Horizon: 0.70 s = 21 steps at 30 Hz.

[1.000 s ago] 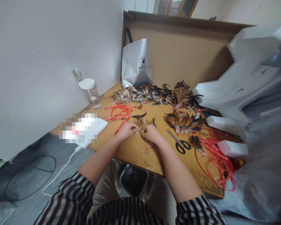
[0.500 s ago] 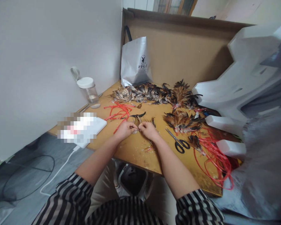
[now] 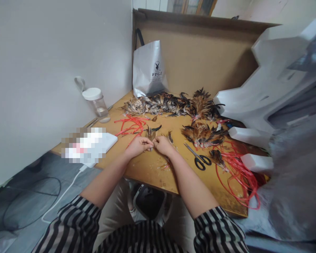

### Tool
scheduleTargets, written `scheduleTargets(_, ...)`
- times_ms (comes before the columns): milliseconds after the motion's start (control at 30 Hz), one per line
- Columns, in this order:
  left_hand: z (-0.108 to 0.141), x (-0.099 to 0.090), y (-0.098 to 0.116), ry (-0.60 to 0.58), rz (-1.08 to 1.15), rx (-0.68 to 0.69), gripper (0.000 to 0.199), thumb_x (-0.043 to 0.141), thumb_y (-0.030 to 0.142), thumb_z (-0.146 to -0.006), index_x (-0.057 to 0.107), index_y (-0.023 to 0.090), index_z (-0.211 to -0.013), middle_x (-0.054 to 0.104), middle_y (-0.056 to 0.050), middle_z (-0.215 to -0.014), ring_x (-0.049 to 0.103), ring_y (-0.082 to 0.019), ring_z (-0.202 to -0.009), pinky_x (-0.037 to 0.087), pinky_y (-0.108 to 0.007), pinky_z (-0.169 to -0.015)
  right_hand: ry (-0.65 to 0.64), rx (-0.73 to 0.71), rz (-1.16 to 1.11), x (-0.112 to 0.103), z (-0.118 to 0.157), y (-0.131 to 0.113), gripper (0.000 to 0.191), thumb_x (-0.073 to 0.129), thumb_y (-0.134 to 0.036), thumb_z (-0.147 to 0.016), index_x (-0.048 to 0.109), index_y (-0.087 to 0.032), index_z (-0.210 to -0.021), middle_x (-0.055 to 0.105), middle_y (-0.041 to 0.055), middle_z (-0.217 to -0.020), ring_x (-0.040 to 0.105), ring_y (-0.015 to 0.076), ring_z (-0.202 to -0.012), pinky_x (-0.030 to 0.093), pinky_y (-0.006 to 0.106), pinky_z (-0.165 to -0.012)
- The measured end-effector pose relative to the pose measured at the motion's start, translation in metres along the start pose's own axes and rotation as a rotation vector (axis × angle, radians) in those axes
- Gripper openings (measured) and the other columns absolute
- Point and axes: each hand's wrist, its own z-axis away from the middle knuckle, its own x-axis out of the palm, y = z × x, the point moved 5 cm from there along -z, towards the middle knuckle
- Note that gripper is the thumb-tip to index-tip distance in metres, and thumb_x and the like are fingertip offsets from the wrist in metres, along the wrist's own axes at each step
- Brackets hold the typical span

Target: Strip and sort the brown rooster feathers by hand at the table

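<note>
My left hand (image 3: pixel 139 145) and my right hand (image 3: pixel 163 144) meet over the wooden table (image 3: pixel 147 170), their fingertips pinched close together. A small bunch of brown feathers (image 3: pixel 150 133) stands up from between the fingers, its lower end hidden by them. Just left of it lie red strips (image 3: pixel 131 123). A small feather (image 3: pixel 170 136) rests right of my right hand. Black-handled scissors (image 3: pixel 198 157) lie further right, blades partly spread, beside a feather bundle (image 3: pixel 218 158) and a larger feather pile (image 3: pixel 204 134).
A long heap of feathers (image 3: pixel 160 104) lines the back, before a silver bag (image 3: pixel 149 70). At left stand a lidded bottle (image 3: pixel 98 105) and a white device (image 3: pixel 110 142) with a cable. Red strips (image 3: pixel 242 175) and white foam (image 3: pixel 256 162) are at right.
The view has shifted slightly. The small feather bunch between my fingers now stands more spread and a little further left, with my hands still together.
</note>
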Motion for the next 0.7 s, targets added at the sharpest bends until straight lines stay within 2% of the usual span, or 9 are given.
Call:
scheduleTargets(100,0.000,0.002,0.001,-0.009,-0.012,-0.061,0.015,0.064,0.025,-0.066,0.062,0.011,-0.072,0.059,-0.001,-0.053,0.053,-0.007,-0.048,0.037,-0.016,-0.044,-0.015,-0.007,0.002,-0.002,0.000,0.002,0.018,0.047,-0.019,-0.069,0.062,-0.015,-0.062,0.057,-0.0002,-0.055,0.042,0.0079,-0.051,0.028,0.020,-0.049)
scheduleTargets(233,-0.003,0.002,-0.003,0.054,0.051,-0.134,0.021,0.068,0.024,-0.064,0.055,0.012,-0.076,0.060,0.000,-0.056,0.054,-0.008,-0.047,0.038,-0.016,-0.042,-0.023,0.026,0.002,-0.007,0.004,0.011,0.024,0.051,-0.031,-0.070,0.057,-0.013,-0.054,0.043,-0.0043,-0.045,0.032,0.0060,-0.044,0.022,0.021,-0.044)
scheduleTargets(367,-0.005,0.001,-0.005,0.085,0.123,-0.101,0.033,0.073,0.025,-0.058,0.048,0.015,-0.076,0.059,0.002,-0.053,0.054,-0.009,-0.045,0.041,-0.018,-0.043,-0.113,0.014,-0.091,-0.007,0.009,0.015,0.035,0.050,-0.043,-0.071,0.048,-0.015,-0.050,0.033,-0.0066,-0.042,0.024,0.0051,-0.040,0.018,0.021,-0.041)
scheduleTargets(533,-0.005,0.001,-0.005,0.056,0.103,-0.081,0.024,0.072,0.024,-0.059,0.054,0.012,-0.068,0.059,0.000,-0.052,0.054,-0.008,-0.047,0.042,-0.019,-0.047,-0.137,0.036,-0.227,-0.005,0.011,0.012,0.038,0.049,-0.046,-0.072,0.037,-0.018,-0.050,0.028,-0.0076,-0.041,0.020,0.0045,-0.039,0.015,0.021,-0.040)
scheduleTargets(700,-0.004,0.000,-0.002,0.061,0.062,-0.084,0.009,0.066,0.018,-0.064,0.063,0.010,-0.069,0.059,0.000,-0.052,0.052,-0.007,-0.046,0.043,-0.020,-0.050,-0.118,0.076,-0.300,-0.005,0.013,0.011,0.038,0.051,-0.048,-0.071,0.039,-0.018,-0.051,0.027,-0.0076,-0.041,0.019,0.0045,-0.039,0.015,0.021,-0.040)
